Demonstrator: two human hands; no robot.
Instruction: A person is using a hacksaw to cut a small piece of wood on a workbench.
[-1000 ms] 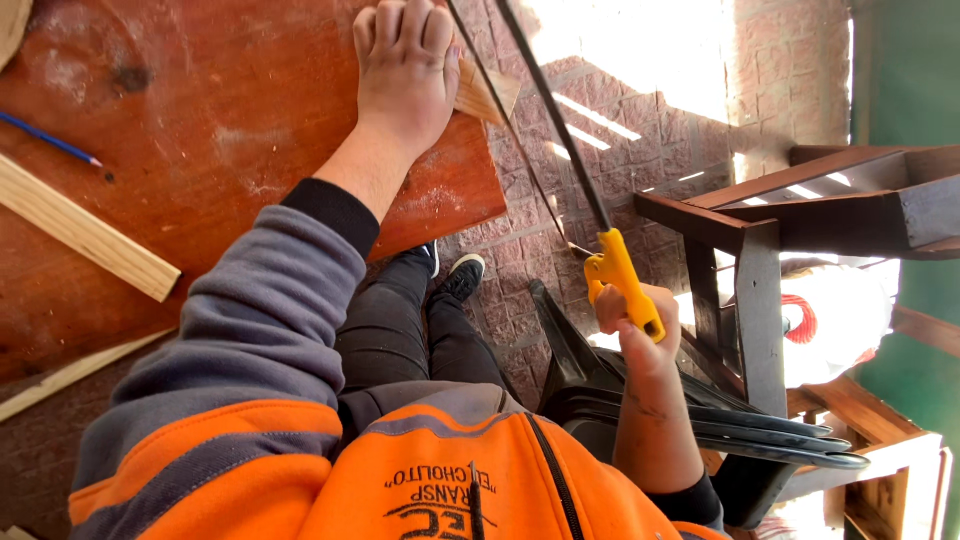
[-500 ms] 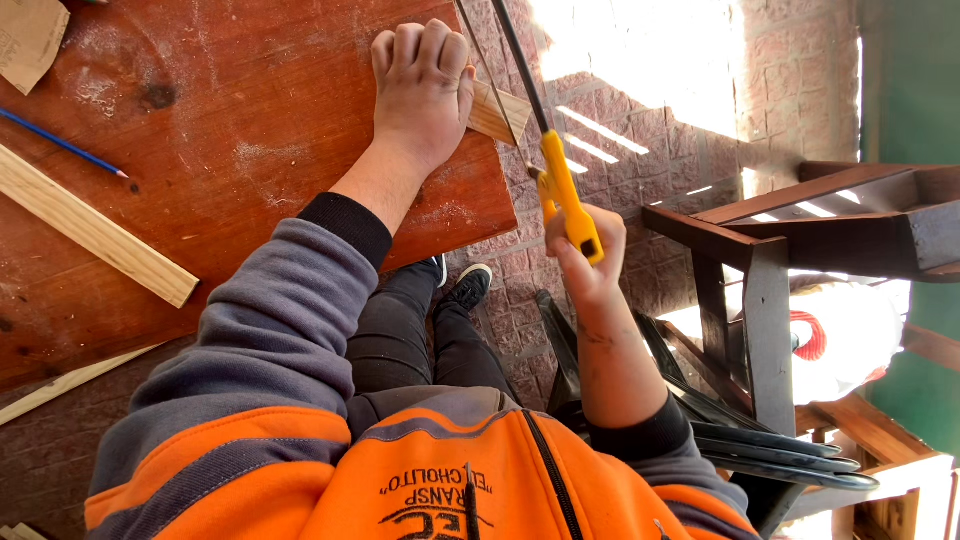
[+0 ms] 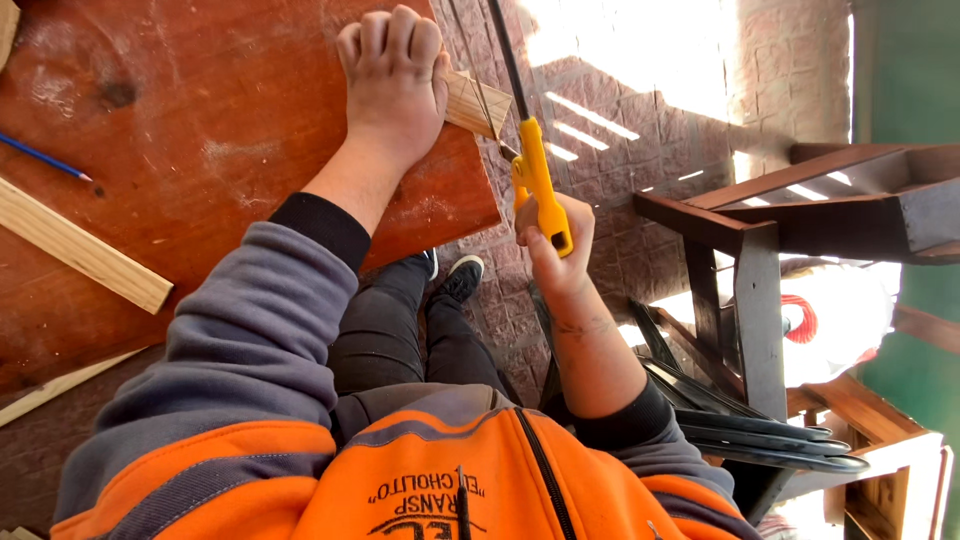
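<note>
My left hand (image 3: 395, 80) lies flat, fingers together, pressing a small light wood strip (image 3: 480, 105) against the edge of a red-brown board (image 3: 200, 150). The strip's end sticks out past the board's edge. My right hand (image 3: 555, 250) grips the yellow handle (image 3: 535, 175) of a hacksaw. Its dark frame (image 3: 505, 50) runs up out of the picture, and the thin blade crosses the strip just right of my left hand.
A blue pencil (image 3: 45, 160) and a pale wood batten (image 3: 80, 245) lie on the board at the left. A dark wooden bench (image 3: 760, 260) stands at the right, with stacked dark curved pieces (image 3: 760, 435) below it. My shoes (image 3: 460, 275) rest on brick paving.
My right hand has pushed the saw forward, so the yellow handle now sits close to the strip. My left hand stays pressed on the strip.
</note>
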